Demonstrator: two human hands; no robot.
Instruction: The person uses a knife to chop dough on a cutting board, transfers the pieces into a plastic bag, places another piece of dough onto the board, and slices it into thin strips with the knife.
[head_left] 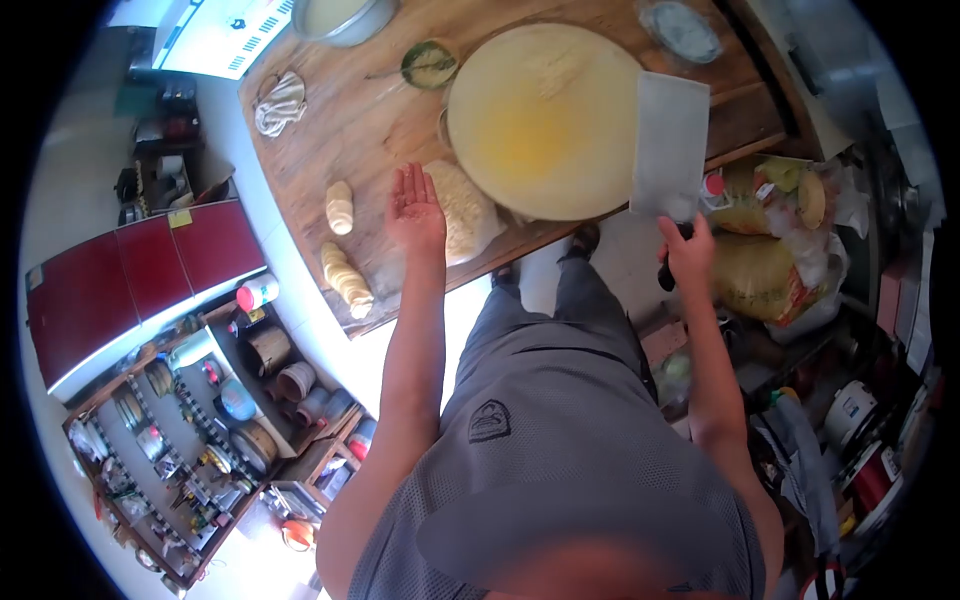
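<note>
Right of the round board [500, 190], the right hand [690, 255] is gripping a big knife [670, 140]; the left hand [415, 218] is facing up, fingers open.

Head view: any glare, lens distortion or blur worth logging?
Head view: strong fisheye bowing, black corners; floor beside the left forearm washed out to white; grey shape at bottom centre badly blurred; cleaver outline readable.
</note>
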